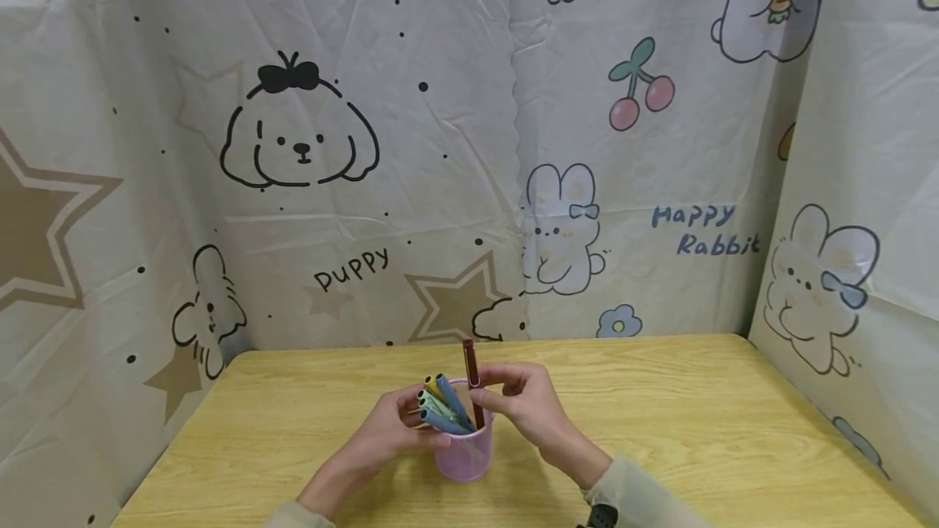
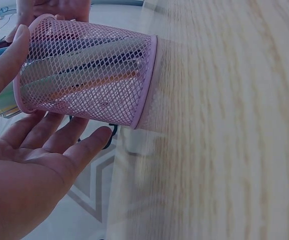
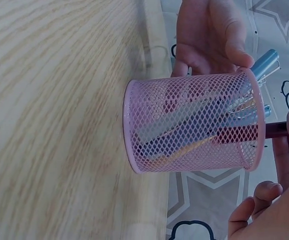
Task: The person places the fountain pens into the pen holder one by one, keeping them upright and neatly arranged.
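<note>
A pink mesh pen holder point(image 1: 464, 459) stands upright on the table in front of me. My left hand point(image 1: 392, 430) holds it from the left, thumb point(image 2: 15, 55) at the rim and fingers spread along the far side. Between the thumb and fingers of my right hand point(image 1: 539, 410) is a dark red pen point(image 1: 470, 361), pinched upright. Its lower end is inside the holder, showing through the mesh in the right wrist view. Several blue, green and yellow pens point(image 1: 446, 404) lean left in the holder, their ends sticking out above the rim.
The light wood table point(image 1: 660, 422) reaches back to a hanging cloth point(image 1: 440, 186) printed with puppies, rabbits and stars. More cloth point(image 1: 844, 145) hangs along the right side and the left. A dark watch point(image 1: 603, 515) is on my right wrist.
</note>
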A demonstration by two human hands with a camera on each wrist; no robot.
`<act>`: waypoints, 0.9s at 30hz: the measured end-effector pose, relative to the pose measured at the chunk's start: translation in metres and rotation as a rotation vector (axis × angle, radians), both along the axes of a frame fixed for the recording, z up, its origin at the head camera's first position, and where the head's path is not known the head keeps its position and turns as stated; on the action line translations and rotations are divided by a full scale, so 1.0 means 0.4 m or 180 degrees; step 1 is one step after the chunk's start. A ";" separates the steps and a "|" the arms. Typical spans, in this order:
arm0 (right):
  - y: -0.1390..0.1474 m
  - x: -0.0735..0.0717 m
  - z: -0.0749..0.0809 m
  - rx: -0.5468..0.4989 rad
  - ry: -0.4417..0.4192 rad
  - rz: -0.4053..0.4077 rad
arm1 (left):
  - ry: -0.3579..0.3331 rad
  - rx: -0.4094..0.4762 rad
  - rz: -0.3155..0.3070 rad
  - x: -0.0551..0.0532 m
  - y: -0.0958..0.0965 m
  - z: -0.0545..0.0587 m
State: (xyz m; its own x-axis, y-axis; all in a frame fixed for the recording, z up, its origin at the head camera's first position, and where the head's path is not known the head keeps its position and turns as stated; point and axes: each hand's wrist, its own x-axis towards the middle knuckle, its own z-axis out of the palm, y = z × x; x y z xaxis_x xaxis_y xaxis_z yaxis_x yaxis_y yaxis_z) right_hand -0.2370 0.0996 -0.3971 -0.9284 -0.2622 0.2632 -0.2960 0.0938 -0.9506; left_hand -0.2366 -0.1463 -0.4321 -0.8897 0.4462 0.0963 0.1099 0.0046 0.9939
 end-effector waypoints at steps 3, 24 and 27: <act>0.002 0.001 -0.005 0.0031 -0.0049 0.0004 | -0.0026 -0.0015 0.0017 0.002 0.000 0.002; 0.131 0.059 -0.004 0.0458 0.0191 0.0000 | 0.0053 0.0007 -0.0001 0.003 -0.005 0.002; 0.160 0.062 0.000 0.0668 0.0247 -0.0013 | 0.0139 -0.0134 0.0062 0.008 -0.019 0.012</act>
